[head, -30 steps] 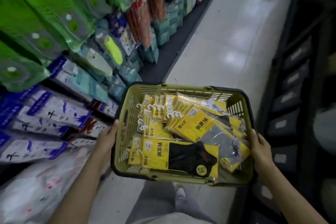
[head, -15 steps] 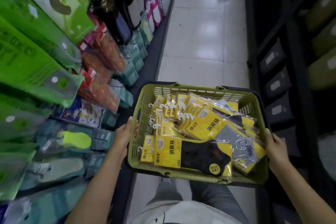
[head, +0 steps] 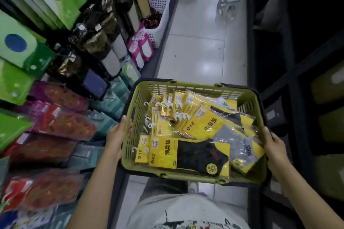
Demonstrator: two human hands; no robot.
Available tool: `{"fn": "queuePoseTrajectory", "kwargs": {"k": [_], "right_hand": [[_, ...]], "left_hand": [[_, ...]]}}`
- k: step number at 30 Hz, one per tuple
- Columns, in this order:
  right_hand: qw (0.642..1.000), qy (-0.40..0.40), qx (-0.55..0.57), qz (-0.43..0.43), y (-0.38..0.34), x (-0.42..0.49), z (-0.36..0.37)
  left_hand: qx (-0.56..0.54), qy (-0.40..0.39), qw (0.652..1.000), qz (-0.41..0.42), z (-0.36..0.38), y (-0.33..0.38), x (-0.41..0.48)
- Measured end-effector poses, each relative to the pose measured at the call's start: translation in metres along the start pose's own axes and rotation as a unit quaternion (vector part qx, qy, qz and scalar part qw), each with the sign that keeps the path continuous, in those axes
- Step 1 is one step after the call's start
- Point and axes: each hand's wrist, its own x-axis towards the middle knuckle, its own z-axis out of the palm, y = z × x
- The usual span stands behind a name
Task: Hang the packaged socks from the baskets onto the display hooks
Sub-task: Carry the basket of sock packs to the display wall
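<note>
Fig. 1 | left hand (head: 116,141) and right hand (head: 275,147) each curl fingers around opposite rims of green basket (head: 195,85) | packaged socks (head: 163,152) lie between the 2 grips | advised: carry level, set down beside display hooks before picking.

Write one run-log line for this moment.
left hand: grips basket rim; right hand: grips basket rim; sock packs: in basket

bright patches of glare lay on the pale floor (head: 204,55) at upper centre. the right side of the frame sat nearly black. the left edge was blurred and bowed.
</note>
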Motion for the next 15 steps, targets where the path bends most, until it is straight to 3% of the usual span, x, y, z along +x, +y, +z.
{"fn": "queuePoseTrajectory", "kwargs": {"k": [15], "right_hand": [[0.996, 0.064, 0.055, 0.017, -0.27, 0.297, 0.119]], "left_hand": [[0.034, -0.077, 0.996, 0.023, 0.246, 0.306, 0.282]]}}
